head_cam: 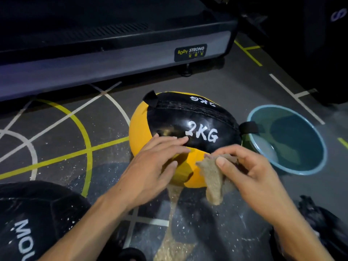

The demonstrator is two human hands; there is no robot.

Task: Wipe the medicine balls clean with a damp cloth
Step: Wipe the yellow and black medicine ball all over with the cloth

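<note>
Medicine ball in hand: the round yellow and black leather medicine ball marked 2KG [188, 132] sits on the dark gym floor [56, 129], just in front of both hands.
Near ball: a second, black leather medicine ball [32, 221] lies at the lower left, cut off by the frame edge.
Left hand: the left hand [150, 166] rests on the near side of the 2KG ball, fingers straight and spread, steadying it.
Right hand: the right hand [250, 170] pinches the crumpled beige damp cloth [214, 178] between thumb and fingers, against the ball's lower yellow panel.
Basin: a round teal plastic basin of water [286, 140] stands just right of the ball.
Far: a grey treadmill base [113, 59] runs behind.
Risk: the ball may roll under the wiping push if the flat hand slips; a swinging elbow might tip the basin.
Hidden: the ball's underside and far side are unseen, so I cannot judge how clean they are; a dark object at the lower right is too blurred to name.
</note>
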